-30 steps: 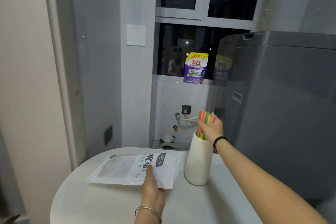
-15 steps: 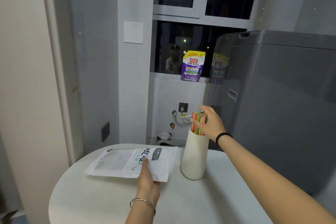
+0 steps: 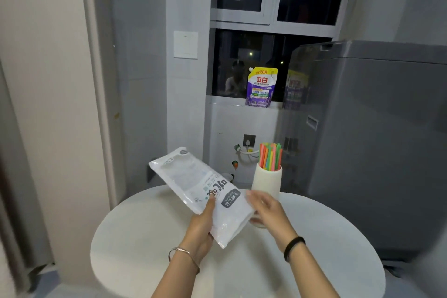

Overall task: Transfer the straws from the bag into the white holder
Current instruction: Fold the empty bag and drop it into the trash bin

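My left hand (image 3: 202, 230) grips the white plastic bag (image 3: 193, 184) near its lower end and holds it tilted above the round table, its far end pointing up and left. My right hand (image 3: 264, 208), blurred, is at the bag's right edge with fingers extended, in front of the white holder's base. The white holder (image 3: 267, 180) stands upright on the table behind the hands. A bundle of colourful straws (image 3: 270, 156) sticks out of its top. Whether any straws are in the bag I cannot tell.
The round white table (image 3: 145, 237) fills the foreground. A grey washing machine (image 3: 375, 140) stands close on the right. A purple detergent pouch (image 3: 261, 87) sits on the window sill. White wall and door frame (image 3: 92, 80) lie to the left.
My right hand left the straws in the holder and came down to the bag. My left hand lifted the bag off the table and tilted it up.
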The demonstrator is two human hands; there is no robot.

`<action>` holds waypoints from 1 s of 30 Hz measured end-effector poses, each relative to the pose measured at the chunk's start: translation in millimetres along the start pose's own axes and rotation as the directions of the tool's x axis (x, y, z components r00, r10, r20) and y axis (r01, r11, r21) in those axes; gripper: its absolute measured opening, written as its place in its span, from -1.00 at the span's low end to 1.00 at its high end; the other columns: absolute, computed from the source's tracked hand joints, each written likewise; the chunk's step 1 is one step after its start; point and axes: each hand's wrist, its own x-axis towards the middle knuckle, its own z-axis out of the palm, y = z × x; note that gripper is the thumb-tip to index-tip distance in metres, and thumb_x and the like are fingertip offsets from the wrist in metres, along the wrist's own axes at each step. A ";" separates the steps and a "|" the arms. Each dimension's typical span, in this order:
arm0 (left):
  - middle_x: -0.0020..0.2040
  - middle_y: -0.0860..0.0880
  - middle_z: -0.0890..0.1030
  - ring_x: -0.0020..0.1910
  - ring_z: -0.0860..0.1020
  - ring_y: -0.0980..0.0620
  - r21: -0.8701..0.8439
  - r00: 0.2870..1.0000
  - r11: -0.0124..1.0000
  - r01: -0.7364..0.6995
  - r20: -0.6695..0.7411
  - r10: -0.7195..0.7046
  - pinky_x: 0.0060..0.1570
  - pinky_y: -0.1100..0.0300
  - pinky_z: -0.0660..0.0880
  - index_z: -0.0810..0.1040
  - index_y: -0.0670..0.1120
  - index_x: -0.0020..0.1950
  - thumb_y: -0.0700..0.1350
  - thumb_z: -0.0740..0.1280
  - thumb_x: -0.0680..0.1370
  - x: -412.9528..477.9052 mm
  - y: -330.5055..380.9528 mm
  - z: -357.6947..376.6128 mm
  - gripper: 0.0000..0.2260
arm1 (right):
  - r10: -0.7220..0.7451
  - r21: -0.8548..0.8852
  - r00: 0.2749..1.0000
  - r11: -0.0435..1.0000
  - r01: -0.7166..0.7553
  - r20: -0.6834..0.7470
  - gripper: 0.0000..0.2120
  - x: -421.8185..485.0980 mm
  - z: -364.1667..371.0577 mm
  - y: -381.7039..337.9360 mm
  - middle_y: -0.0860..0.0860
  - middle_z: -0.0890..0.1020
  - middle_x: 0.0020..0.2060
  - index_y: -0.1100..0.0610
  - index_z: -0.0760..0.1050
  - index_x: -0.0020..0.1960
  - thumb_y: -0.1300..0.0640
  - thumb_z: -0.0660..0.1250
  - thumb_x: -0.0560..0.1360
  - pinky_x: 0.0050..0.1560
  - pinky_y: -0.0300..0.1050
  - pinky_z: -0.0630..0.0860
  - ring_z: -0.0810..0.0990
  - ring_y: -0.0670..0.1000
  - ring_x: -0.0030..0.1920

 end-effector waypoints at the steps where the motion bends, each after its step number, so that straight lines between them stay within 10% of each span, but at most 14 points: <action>1: 0.13 -0.11 0.68 0.05 0.66 -0.03 0.031 1.000 1.000 -0.004 0.022 0.003 -0.08 0.12 0.61 0.50 -0.15 0.31 -0.01 0.23 0.61 -2.4 -0.6 -2.4 -0.66 | 0.071 0.056 0.996 0.996 -0.074 0.063 -0.80 -6.1 0.2 7.2 0.06 0.68 -0.04 0.11 0.58 0.04 0.02 0.34 0.49 -0.11 -0.16 0.61 0.66 -0.02 -0.10; 5: 0.11 -0.05 0.70 0.09 0.66 -0.05 0.166 0.999 0.986 -0.022 0.046 0.015 0.08 0.03 0.59 0.54 -0.05 0.27 0.10 0.31 0.55 -12.4 2.2 -16.1 -0.64 | 0.159 0.175 0.984 0.970 -0.170 0.077 -0.85 -20.9 7.4 21.3 0.08 0.68 -0.26 0.24 0.60 -0.07 0.16 0.41 0.45 -0.28 -0.27 0.58 0.61 -0.06 -0.33; 14: 0.04 -0.07 0.71 -0.07 0.69 0.02 0.190 0.986 0.974 -0.123 -0.085 0.141 -0.30 0.25 0.59 0.59 -0.13 0.19 -0.05 0.36 0.55 -22.0 11.7 -37.6 -0.74 | 0.056 0.170 0.994 0.983 -0.071 0.093 -0.82 -33.0 13.0 18.6 0.05 0.71 -0.20 0.18 0.61 0.03 0.15 0.41 0.45 -0.25 -0.27 0.58 0.64 -0.05 -0.26; 23: 0.03 0.01 0.72 0.00 0.69 0.00 0.670 0.957 0.729 -0.141 0.279 -0.072 -0.03 0.09 0.62 0.56 0.01 0.22 0.08 0.40 0.49 -33.9 17.7 -51.9 -0.67 | -0.031 0.185 0.995 0.983 0.014 0.092 -0.51 -29.9 14.4 15.3 0.09 0.68 0.03 -0.04 0.36 0.32 0.14 0.42 0.44 0.07 0.02 0.60 0.68 0.08 0.01; 30: -0.05 -0.03 0.73 -0.13 0.70 0.12 0.524 0.948 0.790 -0.318 0.171 0.269 -0.28 0.37 0.54 0.21 0.20 0.47 -0.10 0.40 0.52 -37.1 33.6 -58.5 -0.39 | -0.165 0.142 0.957 0.981 0.134 0.237 -0.38 -28.7 15.3 11.1 -0.14 0.53 0.22 -0.23 0.34 0.32 0.23 0.45 0.41 0.06 -0.13 0.60 0.55 -0.22 0.18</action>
